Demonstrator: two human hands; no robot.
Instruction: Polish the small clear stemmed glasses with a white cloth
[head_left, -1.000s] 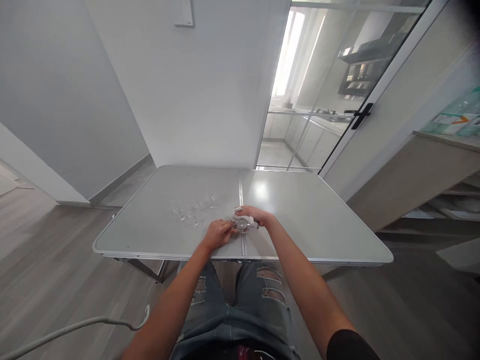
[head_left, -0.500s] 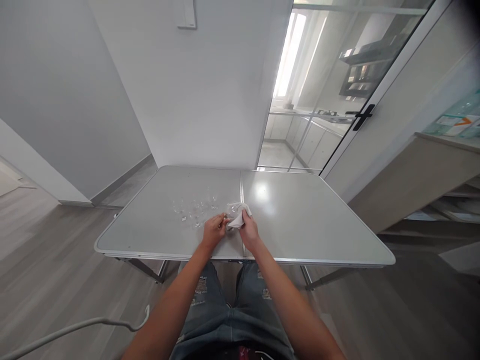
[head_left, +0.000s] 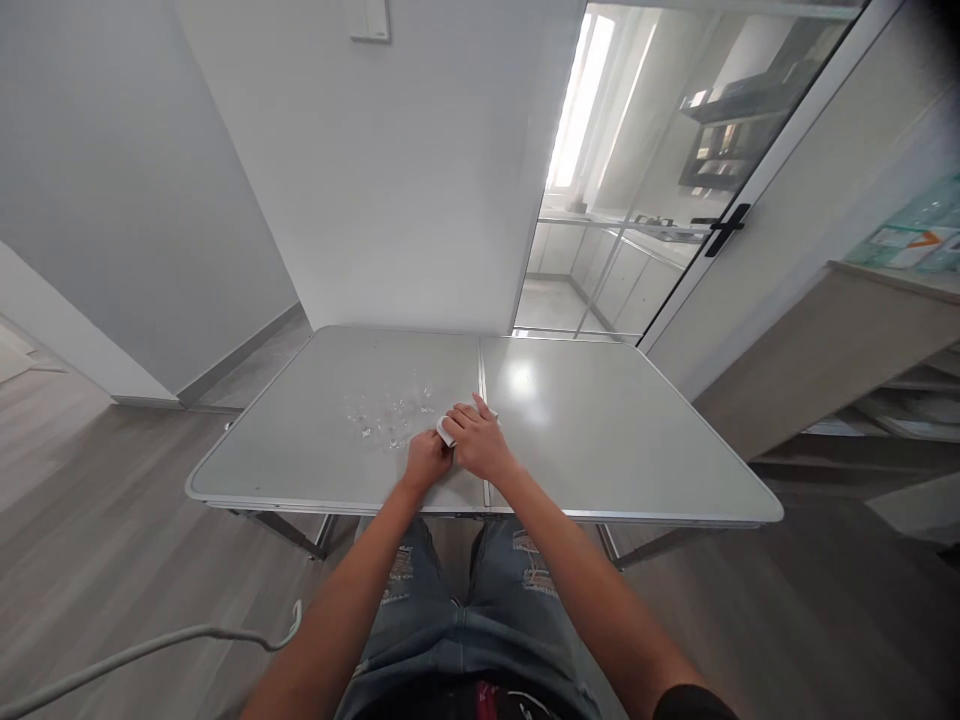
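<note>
The right hand (head_left: 474, 438) clasps a cloth (head_left: 445, 432) against the curled left hand (head_left: 428, 460), whose hidden grip probably steadies it.

Behind the worktop (head_left: 637, 430), a pale wall (head_left: 375, 200) is rising, with a white switch plate (head_left: 370, 20) sitting near the top. To the right, a glass-paned door (head_left: 652, 170) is showing a kitchen (head_left: 589, 265) beyond, and its black handle (head_left: 724, 228) is standing out. Greenish clear bottles (head_left: 922, 238) are resting on a shelf unit (head_left: 840, 340). At lower left, a pale cord (head_left: 150, 652) is curving above the wood-look floor (head_left: 90, 540).
</note>
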